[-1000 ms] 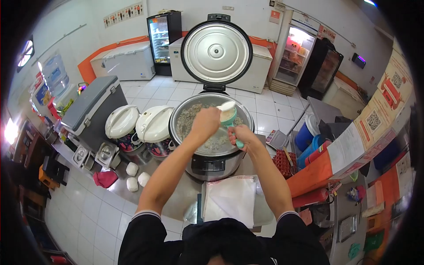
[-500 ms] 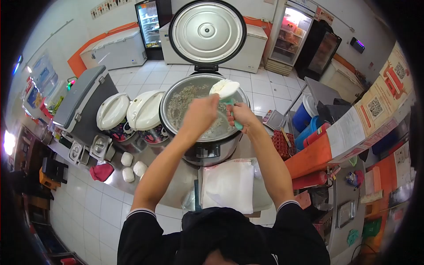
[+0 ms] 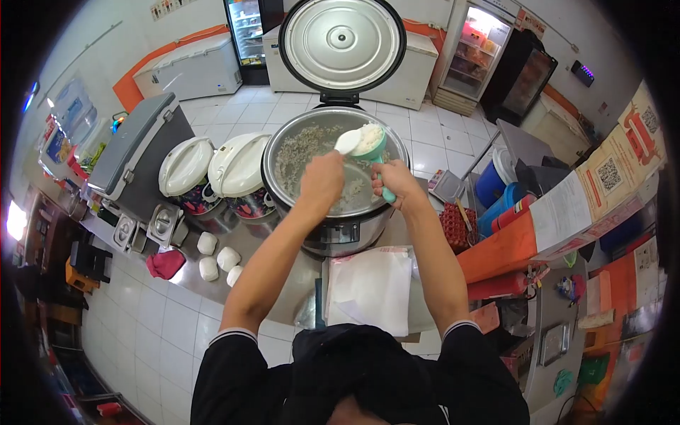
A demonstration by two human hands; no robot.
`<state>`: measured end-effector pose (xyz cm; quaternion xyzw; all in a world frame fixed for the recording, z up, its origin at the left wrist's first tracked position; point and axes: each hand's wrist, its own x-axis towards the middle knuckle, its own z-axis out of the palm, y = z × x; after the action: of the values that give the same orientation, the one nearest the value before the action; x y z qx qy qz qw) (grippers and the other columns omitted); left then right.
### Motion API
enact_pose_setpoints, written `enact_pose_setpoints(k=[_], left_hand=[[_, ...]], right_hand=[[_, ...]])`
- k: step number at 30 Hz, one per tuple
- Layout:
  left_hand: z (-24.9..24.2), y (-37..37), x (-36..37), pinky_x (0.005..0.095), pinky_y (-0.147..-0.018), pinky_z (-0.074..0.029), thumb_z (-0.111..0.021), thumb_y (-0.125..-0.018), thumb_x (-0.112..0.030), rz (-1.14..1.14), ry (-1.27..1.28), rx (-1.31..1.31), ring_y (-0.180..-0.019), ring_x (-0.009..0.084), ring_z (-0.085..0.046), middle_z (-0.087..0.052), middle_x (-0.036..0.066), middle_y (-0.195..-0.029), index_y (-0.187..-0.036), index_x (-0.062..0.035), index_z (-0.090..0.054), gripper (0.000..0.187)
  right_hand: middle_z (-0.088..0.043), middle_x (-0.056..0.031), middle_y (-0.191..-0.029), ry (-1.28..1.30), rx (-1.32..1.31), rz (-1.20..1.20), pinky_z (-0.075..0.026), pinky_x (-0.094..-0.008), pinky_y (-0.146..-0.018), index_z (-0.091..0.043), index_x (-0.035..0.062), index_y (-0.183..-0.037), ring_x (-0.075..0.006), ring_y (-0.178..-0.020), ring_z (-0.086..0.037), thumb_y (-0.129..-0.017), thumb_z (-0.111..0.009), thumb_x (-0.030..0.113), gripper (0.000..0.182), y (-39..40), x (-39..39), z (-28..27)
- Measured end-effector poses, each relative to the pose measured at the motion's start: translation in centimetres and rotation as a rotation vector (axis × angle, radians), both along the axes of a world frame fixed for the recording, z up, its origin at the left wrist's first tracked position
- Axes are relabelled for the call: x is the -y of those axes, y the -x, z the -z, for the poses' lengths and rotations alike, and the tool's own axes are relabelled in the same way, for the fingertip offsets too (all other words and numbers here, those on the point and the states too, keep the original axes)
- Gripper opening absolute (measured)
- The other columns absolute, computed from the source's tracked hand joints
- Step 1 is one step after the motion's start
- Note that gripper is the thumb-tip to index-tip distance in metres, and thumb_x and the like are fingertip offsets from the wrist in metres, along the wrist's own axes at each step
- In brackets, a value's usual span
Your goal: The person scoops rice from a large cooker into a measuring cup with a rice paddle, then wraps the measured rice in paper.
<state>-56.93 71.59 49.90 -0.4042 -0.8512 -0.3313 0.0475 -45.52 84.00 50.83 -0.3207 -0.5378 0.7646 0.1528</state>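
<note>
Over a large open cooker (image 3: 329,230), my right hand (image 3: 397,183) is closed round the handle of a green scoop (image 3: 371,146) heaped with white rice (image 3: 370,133). My left hand (image 3: 323,180) holds a white spoon or paddle (image 3: 348,142), whose head touches the scoop's left rim. Rice grains (image 3: 301,150) cling to the pot's inner wall and lie on its bottom. The cooker's round metal lid (image 3: 342,42) stands raised behind it.
Two white-lidded pots (image 3: 239,166) and a grey cooler box (image 3: 134,152) stand left of the cooker. Wrapped white bundles (image 3: 228,258) lie on the metal counter. Paper sheets (image 3: 368,290) lie in front; a scale (image 3: 446,185) and red egg trays (image 3: 457,225) are at right.
The white spoon has moved from over the scoop to its left side, uncovering the scoop and its rice. The view has shifted slightly.
</note>
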Motion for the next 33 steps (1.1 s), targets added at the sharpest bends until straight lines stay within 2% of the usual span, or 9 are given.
enact_pose_setpoints(k=[6, 8, 10, 14, 18, 21, 24, 25, 33], left_hand=[[-2.6, 5.2, 2.0, 0.0554, -0.1, -0.039, -0.052, -0.094, -0.027, -0.197, 0.45, -0.146, -0.124, 0.0452, -0.048, -0.051, 0.031, -0.131, -0.12, 0.0001, -0.061, 0.038], [-2.5, 3.2, 3.5, 0.0542, -0.104, -0.031, -0.053, -0.094, -0.028, -0.33, 0.045, -0.51, -0.134, 0.0445, -0.03, -0.035, 0.03, -0.144, -0.13, 0.0017, -0.053, 0.047], [-3.9, -0.1, 6.0, 0.0497, -0.099, -0.034, -0.059, -0.09, -0.024, -0.343, -0.19, -0.733, -0.131, 0.0422, -0.031, -0.037, 0.028, -0.14, -0.136, 0.0007, -0.047, 0.054], [6.3, -8.4, 10.7, 0.0427, -0.086, -0.043, -0.067, -0.074, -0.001, 0.133, -0.795, -0.362, -0.099, 0.0359, -0.056, -0.061, 0.017, -0.105, -0.11, -0.0028, -0.058, 0.036], [19.1, -16.5, 11.9, 0.0441, -0.087, -0.046, -0.079, -0.072, -0.019, 0.33, -0.121, 0.321, -0.1, 0.0272, -0.06, -0.066, 0.009, -0.096, -0.107, -0.0028, -0.06, 0.043], [21.9, -18.2, 11.4, 0.0428, -0.098, -0.039, -0.083, -0.069, -0.026, 0.23, -0.017, 0.218, -0.109, 0.026, -0.056, -0.066, 0.007, -0.096, -0.116, -0.008, -0.059, 0.056], [21.3, -15.9, 12.5, 0.0421, -0.104, -0.032, -0.082, -0.069, -0.029, 0.749, 0.342, 0.505, -0.115, 0.024, -0.052, -0.066, 0.002, -0.099, -0.119, -0.0125, -0.058, 0.058], [22.0, -15.4, 13.2, 0.0397, -0.102, -0.033, -0.081, -0.07, -0.022, 0.853, 0.324, 0.483, -0.11, 0.0243, -0.054, -0.065, 0.001, -0.095, -0.116, -0.0132, -0.06, 0.052], [24.7, -14.0, 17.8, 0.0386, -0.088, -0.044, -0.076, -0.062, 0.002, 0.761, 0.211, 0.483, -0.099, 0.0268, -0.055, -0.057, 0.006, -0.101, -0.1, -0.011, -0.067, 0.041]], right_hand=[[-0.048, -0.0036, -0.071, 0.094, -0.164, -0.099, -0.033, -0.0245, -0.039, -0.052, -0.0022, -0.097, -0.01, -0.05, -0.044, -0.093, -0.052, 0.009, 0.012, -3.1, 0.4, -0.3], [-0.049, -0.0039, -0.071, 0.151, -0.211, -0.104, -0.033, -0.0244, -0.038, -0.053, -0.0023, -0.101, -0.0102, -0.048, -0.044, -0.092, -0.053, 0.009, 0.014, -6.0, 2.2, -1.6], [-0.05, -0.0042, -0.072, 0.22, -0.234, -0.096, -0.033, -0.0244, -0.038, -0.053, -0.0024, -0.105, -0.0104, -0.047, -0.044, -0.091, -0.054, 0.009, 0.017, -10.0, 3.7, 0.3], [-0.053, -0.0105, -0.076, 0.527, -0.46, 0.011, -0.03, -0.0252, -0.034, -0.048, -0.0058, -0.11, -0.0127, -0.038, -0.04, -0.089, -0.051, 0.004, 0.023, -17.9, 7.7, 6.0], [-0.048, -0.0083, -0.073, 1.092, -0.644, -0.036, -0.029, -0.0233, -0.032, -0.045, -0.0034, -0.118, -0.0106, -0.038, -0.036, -0.09, -0.046, 0.005, 0.029, -24.8, 11.3, 15.8], [-0.043, -0.0061, -0.071, 1.155, -0.599, 0.147, -0.028, -0.0232, -0.032, -0.043, -0.0001, -0.124, -0.009, -0.039, -0.033, -0.091, -0.044, 0.005, 0.034, -25.8, 13.4, 16.7], [-0.039, -0.0021, -0.067, 1.014, -0.491, 0.207, -0.03, -0.0239, -0.035, -0.046, -0.0022, -0.098, -0.0082, -0.039, -0.034, -0.093, -0.044, 0.011, 0.014, -26.5, 13.4, 17.9], [-0.04, -0.0035, -0.069, 0.98, -0.48, 0.207, -0.029, -0.0239, -0.034, -0.044, 0.0009, -0.121, -0.0084, -0.041, -0.035, -0.095, -0.042, 0.013, 0.029, -26.9, 13.2, 18.8], [-0.047, -0.0059, -0.068, 0.315, -0.221, 0.253, -0.034, -0.023, -0.037, -0.028, 0.0128, -0.147, -0.0105, -0.043, -0.04, -0.103, -0.036, 0.022, 0.046, -23.2, 13.9, 14.2]])
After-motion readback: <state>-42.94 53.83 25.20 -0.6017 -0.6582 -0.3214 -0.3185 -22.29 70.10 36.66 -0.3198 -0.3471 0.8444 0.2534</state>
